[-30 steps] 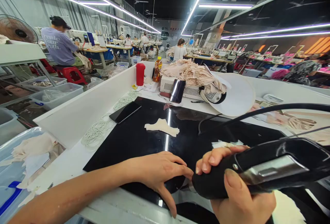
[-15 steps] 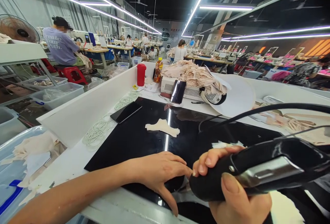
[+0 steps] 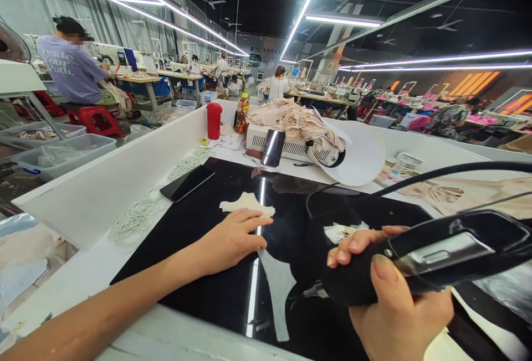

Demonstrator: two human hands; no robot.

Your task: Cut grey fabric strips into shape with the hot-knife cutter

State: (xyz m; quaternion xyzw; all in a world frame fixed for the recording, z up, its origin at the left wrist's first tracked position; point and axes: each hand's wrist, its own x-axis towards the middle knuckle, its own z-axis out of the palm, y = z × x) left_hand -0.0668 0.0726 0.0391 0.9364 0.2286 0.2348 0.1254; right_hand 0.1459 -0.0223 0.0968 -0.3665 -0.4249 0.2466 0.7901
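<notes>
My right hand [image 3: 390, 300] is closed round the handle of a black corded hand tool [image 3: 440, 256], held low over the glossy black work mat [image 3: 199, 228]. My left hand [image 3: 233, 236] lies flat with fingers stretched out on the mat, fingertips just short of a small cream fabric piece [image 3: 247, 204]. A pale grey cut piece [image 3: 279, 289] lies on the mat between my hands, near the tool's tip. Another small pale piece [image 3: 341, 232] sits behind my right fingers.
A black phone [image 3: 187, 182] and white elastic loops [image 3: 137, 218] lie at the mat's left. Behind stand a red cup [image 3: 214, 120], an orange bottle [image 3: 241, 113] and a white box [image 3: 286, 148] heaped with cream fabric. Other people sit at sewing tables beyond.
My left hand has moved forward from beside the tool toward the cream fabric piece, uncovering the grey piece. The view has shifted a little to the right.
</notes>
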